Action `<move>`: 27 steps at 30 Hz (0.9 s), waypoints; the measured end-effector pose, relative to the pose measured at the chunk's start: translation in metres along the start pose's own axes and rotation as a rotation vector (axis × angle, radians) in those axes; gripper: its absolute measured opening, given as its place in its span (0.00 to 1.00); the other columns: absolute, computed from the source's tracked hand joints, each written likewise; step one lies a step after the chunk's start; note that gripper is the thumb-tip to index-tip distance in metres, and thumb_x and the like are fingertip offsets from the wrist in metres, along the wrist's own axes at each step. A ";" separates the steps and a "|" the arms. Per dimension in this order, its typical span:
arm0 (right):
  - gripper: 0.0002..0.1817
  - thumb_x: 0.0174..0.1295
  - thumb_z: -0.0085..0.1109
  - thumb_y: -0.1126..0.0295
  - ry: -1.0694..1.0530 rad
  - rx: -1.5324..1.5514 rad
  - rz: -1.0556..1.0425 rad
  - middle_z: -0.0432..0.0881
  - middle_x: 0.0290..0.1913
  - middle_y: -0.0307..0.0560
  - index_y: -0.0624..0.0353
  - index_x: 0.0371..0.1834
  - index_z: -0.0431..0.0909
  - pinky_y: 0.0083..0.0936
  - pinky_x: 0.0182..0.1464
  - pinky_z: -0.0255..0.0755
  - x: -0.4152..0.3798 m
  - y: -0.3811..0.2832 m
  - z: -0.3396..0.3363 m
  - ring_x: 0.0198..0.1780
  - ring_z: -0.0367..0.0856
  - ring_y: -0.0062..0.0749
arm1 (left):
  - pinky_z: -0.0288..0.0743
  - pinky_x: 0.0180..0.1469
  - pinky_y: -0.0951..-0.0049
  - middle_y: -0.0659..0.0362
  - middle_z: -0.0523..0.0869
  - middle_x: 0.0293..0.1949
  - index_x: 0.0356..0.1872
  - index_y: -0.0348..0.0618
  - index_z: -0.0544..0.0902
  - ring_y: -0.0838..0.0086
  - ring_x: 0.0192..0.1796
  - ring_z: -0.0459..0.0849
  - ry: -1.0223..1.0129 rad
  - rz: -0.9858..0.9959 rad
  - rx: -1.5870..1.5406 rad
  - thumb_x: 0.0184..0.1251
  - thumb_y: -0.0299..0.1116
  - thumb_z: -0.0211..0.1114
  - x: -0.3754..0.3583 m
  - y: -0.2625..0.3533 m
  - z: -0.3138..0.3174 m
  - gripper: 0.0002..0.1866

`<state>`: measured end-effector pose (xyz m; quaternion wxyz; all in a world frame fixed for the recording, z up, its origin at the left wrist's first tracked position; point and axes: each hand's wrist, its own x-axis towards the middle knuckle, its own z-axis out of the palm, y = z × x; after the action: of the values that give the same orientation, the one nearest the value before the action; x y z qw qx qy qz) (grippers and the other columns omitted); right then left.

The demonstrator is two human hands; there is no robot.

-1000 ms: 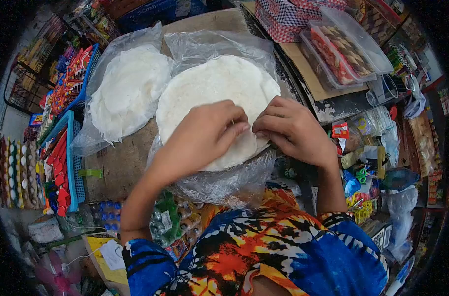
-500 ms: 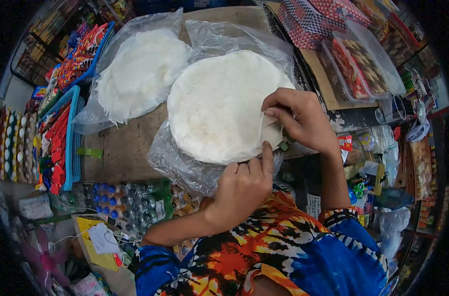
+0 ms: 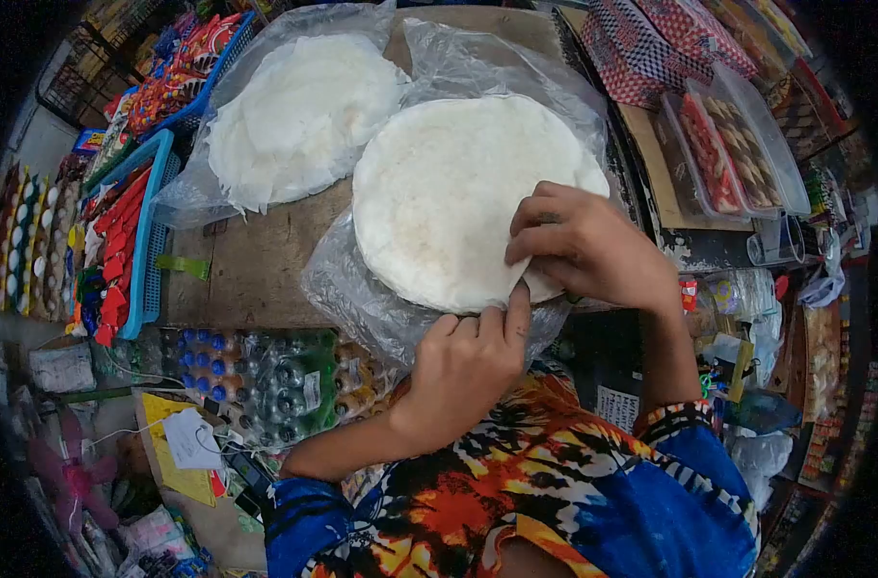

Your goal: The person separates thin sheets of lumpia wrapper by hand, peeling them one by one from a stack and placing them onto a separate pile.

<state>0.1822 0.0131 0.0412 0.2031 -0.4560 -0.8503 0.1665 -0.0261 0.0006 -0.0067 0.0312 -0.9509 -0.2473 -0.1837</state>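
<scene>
Head view: both bare hands were at the near right edge of the large stack of thin white sheets, which lay on a crumpled plastic bag at the near side of the wooden table. Right hand came in from the right, fingers bent, thumb and fingertips in a narrow pinch on the sheet edge; exact thumb contact was partly hidden by the fingers. Left hand sat just off the near rim, back up, index finger extended to the same edge, other fingers curled. Left thumb hidden, so can't tell whether that hand gripped anything. Sheets were round, stacked flat, slightly uneven around the rim. Smaller stack lay to the left and farther back, ragged edges, on its own clear plastic. Green strip was at the table's left side, near the blue basket of red packets. Far right: lidded clear container with red and brown-striped contents, on cardboard, checkered boxes behind it. Clear cup was just beside the container's near end. Bottles were below table level, left of the patterned shirt.
</scene>
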 end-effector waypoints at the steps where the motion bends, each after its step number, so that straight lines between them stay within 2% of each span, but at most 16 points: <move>1: 0.11 0.47 0.61 0.77 -0.001 -0.001 -0.001 0.79 0.36 0.47 0.62 0.36 0.81 0.39 0.47 0.73 0.001 0.001 0.000 0.43 0.77 0.47 | 0.71 0.27 0.77 0.65 0.76 0.20 0.58 0.38 0.79 0.78 0.20 0.78 0.001 -0.001 0.000 0.62 0.31 0.63 0.000 0.000 0.001 0.22; 3: 0.10 0.48 0.61 0.79 0.103 0.011 0.057 0.81 0.34 0.47 0.63 0.36 0.81 0.36 0.43 0.75 0.003 0.004 0.002 0.38 0.81 0.45 | 0.67 0.26 0.81 0.68 0.74 0.21 0.54 0.32 0.80 0.82 0.20 0.74 0.047 0.030 0.043 0.51 0.29 0.59 -0.001 0.000 0.003 0.26; 4: 0.10 0.48 0.61 0.79 0.103 0.010 0.052 0.81 0.34 0.47 0.63 0.36 0.81 0.36 0.43 0.75 0.005 0.007 0.003 0.38 0.81 0.45 | 0.67 0.26 0.81 0.68 0.74 0.21 0.54 0.32 0.80 0.82 0.20 0.74 0.049 0.027 0.047 0.51 0.29 0.59 -0.001 -0.001 0.002 0.26; 6: 0.09 0.50 0.62 0.79 0.400 0.206 0.230 0.83 0.32 0.48 0.63 0.36 0.83 0.29 0.39 0.75 0.006 0.012 0.008 0.34 0.84 0.39 | 0.66 0.26 0.81 0.68 0.73 0.20 0.56 0.31 0.80 0.82 0.19 0.73 0.002 0.043 0.042 0.50 0.29 0.60 -0.002 0.000 0.000 0.27; 7: 0.09 0.50 0.62 0.79 0.398 0.208 0.229 0.83 0.32 0.48 0.63 0.36 0.83 0.29 0.39 0.75 0.008 0.017 0.013 0.34 0.84 0.39 | 0.66 0.26 0.81 0.68 0.73 0.20 0.56 0.31 0.80 0.82 0.19 0.73 0.001 0.040 0.042 0.50 0.29 0.60 -0.002 0.000 0.000 0.27; 9: 0.07 0.53 0.63 0.78 0.658 0.250 0.287 0.84 0.32 0.48 0.63 0.36 0.84 0.23 0.39 0.73 0.011 0.026 0.024 0.35 0.84 0.32 | 0.69 0.27 0.79 0.67 0.73 0.20 0.64 0.32 0.73 0.80 0.20 0.75 -0.090 0.001 0.028 0.59 0.29 0.62 -0.002 0.000 -0.001 0.29; 10: 0.07 0.53 0.63 0.78 0.689 0.256 0.330 0.83 0.31 0.48 0.63 0.36 0.85 0.23 0.38 0.72 0.012 0.026 0.025 0.34 0.83 0.30 | 0.69 0.27 0.79 0.67 0.73 0.20 0.64 0.32 0.73 0.80 0.20 0.75 -0.088 0.000 0.029 0.59 0.29 0.62 -0.002 0.000 -0.001 0.29; 13: 0.06 0.54 0.64 0.76 0.549 0.172 0.288 0.84 0.31 0.49 0.63 0.35 0.84 0.24 0.37 0.72 0.015 0.019 0.014 0.31 0.81 0.32 | 0.69 0.29 0.78 0.65 0.74 0.23 0.60 0.33 0.76 0.78 0.22 0.76 -0.056 -0.007 0.016 0.59 0.30 0.62 -0.001 -0.006 -0.003 0.26; 15: 0.07 0.54 0.64 0.76 0.462 0.144 0.292 0.83 0.32 0.50 0.62 0.37 0.84 0.26 0.38 0.73 0.015 0.013 0.003 0.33 0.81 0.36 | 0.73 0.37 0.73 0.61 0.78 0.30 0.53 0.35 0.80 0.74 0.31 0.80 0.046 0.069 -0.082 0.59 0.31 0.62 0.005 -0.014 -0.009 0.20; 16: 0.09 0.53 0.64 0.75 0.375 0.122 0.294 0.83 0.34 0.50 0.61 0.38 0.83 0.28 0.39 0.74 0.015 0.010 0.001 0.34 0.82 0.39 | 0.73 0.37 0.73 0.61 0.78 0.30 0.53 0.35 0.80 0.74 0.31 0.80 0.051 0.069 -0.081 0.59 0.31 0.62 0.009 -0.017 -0.008 0.20; 18: 0.11 0.51 0.64 0.77 0.333 0.096 0.219 0.82 0.36 0.49 0.62 0.40 0.83 0.29 0.39 0.75 0.016 0.009 0.002 0.35 0.82 0.38 | 0.74 0.50 0.66 0.56 0.81 0.42 0.47 0.36 0.82 0.69 0.44 0.81 0.164 0.243 -0.066 0.58 0.32 0.61 0.017 -0.024 -0.007 0.16; 19: 0.14 0.49 0.64 0.78 0.290 0.073 0.146 0.82 0.38 0.48 0.62 0.42 0.82 0.29 0.40 0.76 0.017 0.008 0.002 0.36 0.82 0.36 | 0.74 0.50 0.66 0.56 0.81 0.42 0.47 0.36 0.82 0.69 0.44 0.81 0.170 0.246 -0.064 0.58 0.32 0.61 0.019 -0.025 -0.004 0.16; 21: 0.19 0.44 0.64 0.79 0.197 0.016 0.159 0.80 0.41 0.47 0.59 0.44 0.81 0.34 0.43 0.77 0.022 0.001 0.003 0.41 0.83 0.39 | 0.67 0.62 0.59 0.52 0.81 0.49 0.45 0.30 0.82 0.63 0.56 0.77 0.185 0.363 -0.009 0.56 0.35 0.56 0.019 -0.027 0.009 0.20; 22: 0.19 0.43 0.64 0.79 0.168 -0.084 0.091 0.80 0.41 0.46 0.59 0.43 0.82 0.34 0.44 0.77 0.026 0.001 0.007 0.43 0.82 0.41 | 0.63 0.67 0.58 0.49 0.80 0.52 0.48 0.30 0.81 0.59 0.59 0.76 0.112 0.325 0.033 0.56 0.35 0.56 0.015 -0.027 0.013 0.22; 25: 0.19 0.38 0.63 0.79 0.087 -0.242 0.032 0.81 0.41 0.44 0.57 0.39 0.82 0.37 0.45 0.76 0.038 0.000 0.012 0.46 0.80 0.44 | 0.61 0.69 0.58 0.46 0.80 0.50 0.54 0.29 0.78 0.57 0.58 0.76 0.097 0.262 0.090 0.56 0.35 0.55 0.009 -0.031 0.020 0.26; 27: 0.07 0.44 0.63 0.72 0.073 -0.351 -0.066 0.80 0.33 0.45 0.56 0.29 0.79 0.38 0.37 0.77 0.044 0.001 0.015 0.37 0.82 0.46 | 0.61 0.70 0.58 0.42 0.80 0.51 0.58 0.29 0.74 0.55 0.60 0.76 0.043 0.216 0.037 0.57 0.34 0.54 0.004 -0.027 0.014 0.28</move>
<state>0.1537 0.0494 0.0363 0.1564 -0.4619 -0.8730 -0.0078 -0.0313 0.0284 -0.0186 0.0736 -0.9670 -0.1461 -0.1952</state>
